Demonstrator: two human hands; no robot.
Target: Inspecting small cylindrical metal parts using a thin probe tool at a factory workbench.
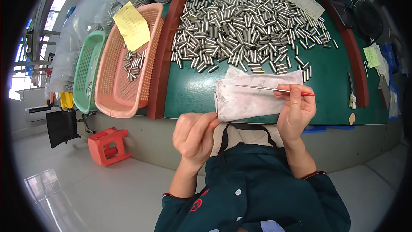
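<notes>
My right hand (pixel 296 111) pinches a thin metal rod with a red handle (pixel 274 89), held level and pointing left over a smudged white cloth (pixel 253 99) at the green table's front edge. My left hand (pixel 195 137) is closed just off the table's edge, fingers curled; I cannot tell what it holds, if anything. A big heap of small shiny metal cylinders (pixel 240 30) covers the far part of the green table mat (pixel 193 94).
A pink basket (pixel 116 86) with a few cylinders and a yellow note (pixel 132 25) stands left of the table's brown rim (pixel 161 73). A green basket (pixel 86 73) lies beyond it. A red stool (pixel 108 145) stands on the floor. Papers and a fan sit right.
</notes>
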